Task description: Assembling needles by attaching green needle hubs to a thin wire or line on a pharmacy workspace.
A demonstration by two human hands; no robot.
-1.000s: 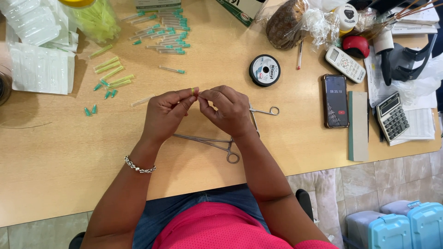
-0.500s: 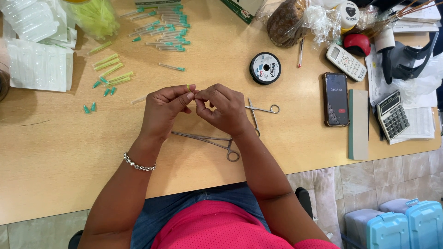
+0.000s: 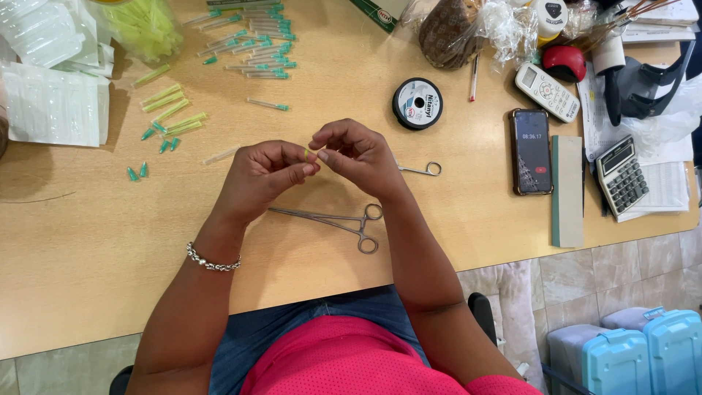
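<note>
My left hand [image 3: 265,175] and my right hand [image 3: 360,155] meet fingertip to fingertip above the wooden table [image 3: 88,278]. Both pinch one small yellow-green tube [image 3: 307,153], most of it hidden by the fingers. My left wrist wears a beaded bracelet [image 3: 212,261]. Steel forceps [image 3: 329,219] lie on the table just below the hands. A second steel tool [image 3: 424,170] pokes out from under my right hand, showing one ring handle.
A thread spool [image 3: 417,103] sits beyond my right hand. To the right lie a phone [image 3: 531,151], a grey block [image 3: 567,190], a calculator [image 3: 621,175] and a remote [image 3: 547,91]. Green-capped needles [image 3: 256,44], yellow-green sheaths [image 3: 172,110], loose green caps [image 3: 135,172] and white packets [image 3: 51,102] cover the far left.
My hands have drawn closer together and the fingertips now touch over the small tube. The right hand has shifted slightly left, covering more of the steel tool.
</note>
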